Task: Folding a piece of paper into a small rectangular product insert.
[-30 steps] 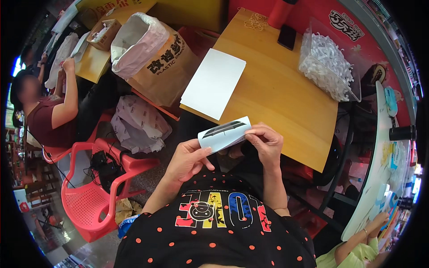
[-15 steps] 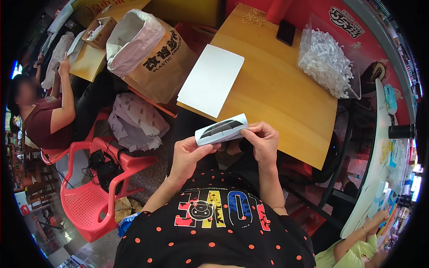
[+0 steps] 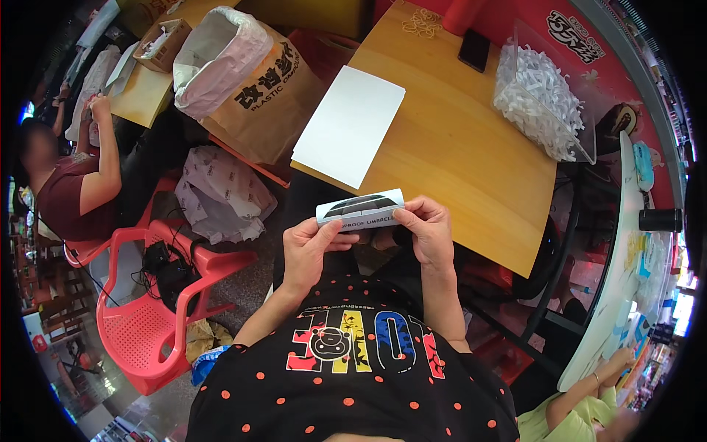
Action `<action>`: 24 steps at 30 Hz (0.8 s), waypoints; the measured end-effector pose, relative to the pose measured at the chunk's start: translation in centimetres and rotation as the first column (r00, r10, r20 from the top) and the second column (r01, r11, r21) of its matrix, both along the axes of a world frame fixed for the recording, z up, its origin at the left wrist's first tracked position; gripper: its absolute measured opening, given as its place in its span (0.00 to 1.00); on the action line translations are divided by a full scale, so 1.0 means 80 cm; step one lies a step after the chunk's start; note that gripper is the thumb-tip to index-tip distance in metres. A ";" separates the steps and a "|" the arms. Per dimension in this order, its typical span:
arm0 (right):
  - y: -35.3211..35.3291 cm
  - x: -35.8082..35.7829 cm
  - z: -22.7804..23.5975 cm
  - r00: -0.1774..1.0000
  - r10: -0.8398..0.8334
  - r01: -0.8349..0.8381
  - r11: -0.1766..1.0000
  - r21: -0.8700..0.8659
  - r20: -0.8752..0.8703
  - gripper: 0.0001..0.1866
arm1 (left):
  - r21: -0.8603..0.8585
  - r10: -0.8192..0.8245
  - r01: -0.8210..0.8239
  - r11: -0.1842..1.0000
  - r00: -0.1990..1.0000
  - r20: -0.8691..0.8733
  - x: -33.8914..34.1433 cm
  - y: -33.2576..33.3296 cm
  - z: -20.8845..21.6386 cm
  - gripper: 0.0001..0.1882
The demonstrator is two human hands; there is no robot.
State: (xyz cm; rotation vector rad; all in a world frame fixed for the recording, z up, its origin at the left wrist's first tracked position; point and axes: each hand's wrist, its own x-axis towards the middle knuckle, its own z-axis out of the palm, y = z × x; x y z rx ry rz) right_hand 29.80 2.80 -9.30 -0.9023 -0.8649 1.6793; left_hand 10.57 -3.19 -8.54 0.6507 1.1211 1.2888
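Between my hands, above my lap, is a rolled or curled white paper sheet [image 3: 353,205] printed with a black umbrella picture and lettering. My left hand [image 3: 303,254] grips its left end, thumb on the printed face and fingers behind. At the other end my right hand [image 3: 429,232] pinches the paper between thumb and fingers. The sheet lies almost level, its print turned up toward me. Just beyond it, a stack of blank white sheets [image 3: 350,125] rests on the left edge of the wooden table [image 3: 468,162].
On the table's far side are a black phone [image 3: 474,50], rubber bands [image 3: 423,23] and a clear bin of white paper strips [image 3: 545,96]. A big paper sack [image 3: 272,107] and a red chair [image 3: 143,342] stand to the left. One co-worker [image 3: 81,184] sits far left, another [image 3: 571,412] lower right.
The curled sheet has swung from tilted to nearly level, and more of its lettering faces me. Both hands have shifted slightly to the left, still gripping it.
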 end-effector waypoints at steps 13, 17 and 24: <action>-0.005 0.005 -0.012 0.998 0.046 -0.050 0.991 -0.124 -0.033 0.04 | 0.031 0.016 -0.017 0.999 0.999 0.036 -0.001 0.001 -0.006 0.13; -0.007 0.004 -0.025 0.993 0.088 -0.099 0.982 -0.161 -0.076 0.05 | 0.048 0.010 -0.011 0.999 1.000 0.005 -0.006 0.002 -0.005 0.12; -0.014 -0.010 -0.008 0.988 0.139 -0.151 0.965 -0.214 -0.070 0.07 | 0.022 -0.020 0.020 1.000 1.000 0.011 -0.006 0.001 -0.013 0.12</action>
